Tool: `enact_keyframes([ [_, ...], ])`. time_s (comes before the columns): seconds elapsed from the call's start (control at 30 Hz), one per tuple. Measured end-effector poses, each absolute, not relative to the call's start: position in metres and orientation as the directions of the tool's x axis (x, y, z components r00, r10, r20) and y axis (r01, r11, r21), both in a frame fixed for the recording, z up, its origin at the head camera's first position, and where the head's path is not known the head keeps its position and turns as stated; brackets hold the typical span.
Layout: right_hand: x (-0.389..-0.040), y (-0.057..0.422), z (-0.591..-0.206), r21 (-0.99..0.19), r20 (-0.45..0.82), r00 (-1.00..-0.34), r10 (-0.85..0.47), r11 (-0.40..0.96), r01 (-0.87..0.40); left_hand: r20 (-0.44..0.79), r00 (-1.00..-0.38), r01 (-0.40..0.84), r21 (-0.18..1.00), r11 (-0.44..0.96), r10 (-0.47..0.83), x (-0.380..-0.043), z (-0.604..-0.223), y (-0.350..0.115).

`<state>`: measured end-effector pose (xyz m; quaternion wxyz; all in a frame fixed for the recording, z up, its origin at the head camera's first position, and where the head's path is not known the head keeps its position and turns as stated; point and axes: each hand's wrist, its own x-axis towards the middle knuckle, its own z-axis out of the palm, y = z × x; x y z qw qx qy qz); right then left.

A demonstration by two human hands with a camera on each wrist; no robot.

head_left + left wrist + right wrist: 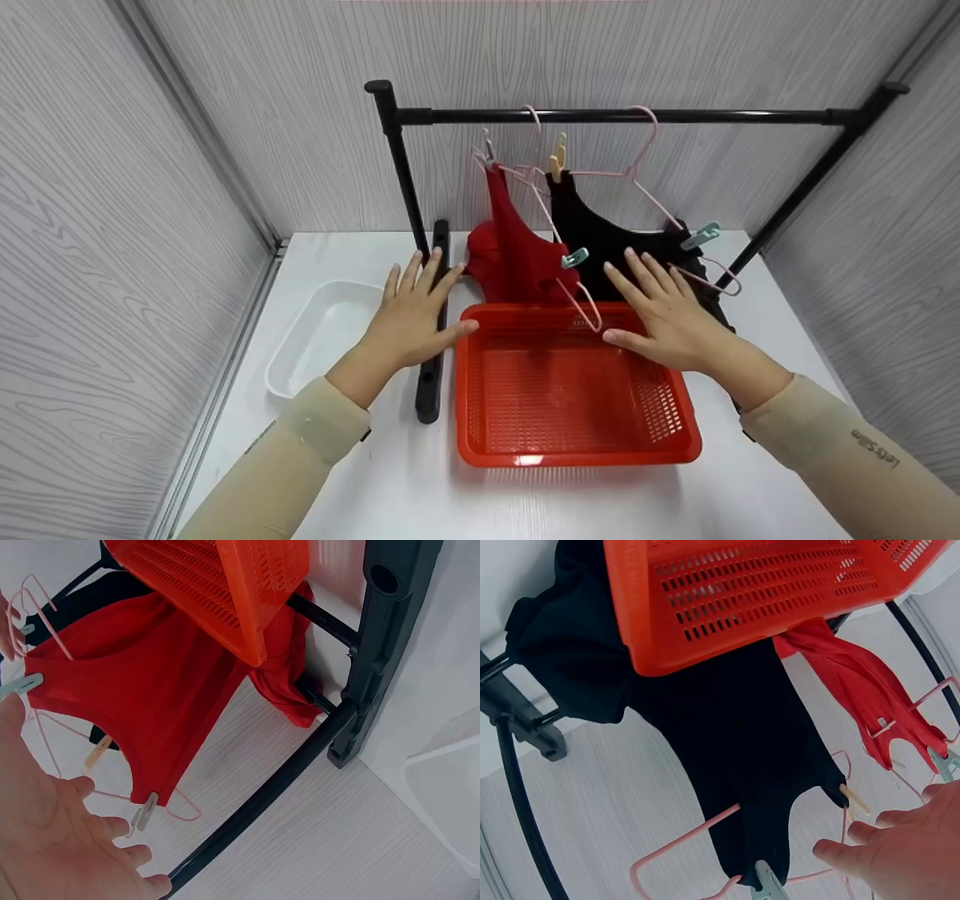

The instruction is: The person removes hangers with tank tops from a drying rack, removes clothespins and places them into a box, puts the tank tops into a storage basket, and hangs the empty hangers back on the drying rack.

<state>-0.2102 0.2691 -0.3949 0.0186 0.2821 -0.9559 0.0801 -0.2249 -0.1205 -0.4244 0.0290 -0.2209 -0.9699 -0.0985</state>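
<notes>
My left hand (411, 319) is held out with fingers spread, above the rack's left foot and beside the red basket (577, 459). My right hand (671, 322) also has its fingers spread, over the basket's right back corner. Neither holds anything. Behind the basket a red garment (127, 675) hangs from a pink hanger (589, 311), pegged with a grey clothespin (145, 811) and a green clothespin (575, 259). To its right a black garment (720, 735) hangs on another pink hanger (646, 142), pegged with a yellow clothespin (557, 157) and a teal clothespin (701, 235).
A black clothes rack (720, 116) spans the back of the white table (390, 487); its left foot (428, 390) runs forward beside the basket. At the left lies a white tray (319, 330). Patterned panels (315, 67) enclose the back and both sides.
</notes>
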Motion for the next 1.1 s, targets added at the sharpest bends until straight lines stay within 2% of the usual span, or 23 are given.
enact_keyframes([
  [0.6,-0.216,0.257,-0.395,-0.231,0.057,-0.850,-0.524,0.821,-0.522,0.147,-0.900,0.436,0.247,0.866,0.411,-0.236,-0.425,-0.114],
  [1.1,-0.220,0.247,-0.398,-0.271,0.093,-0.845,-0.526,0.803,-0.530,0.156,-0.904,0.428,0.298,0.853,0.399,-0.248,-0.434,-0.105],
])
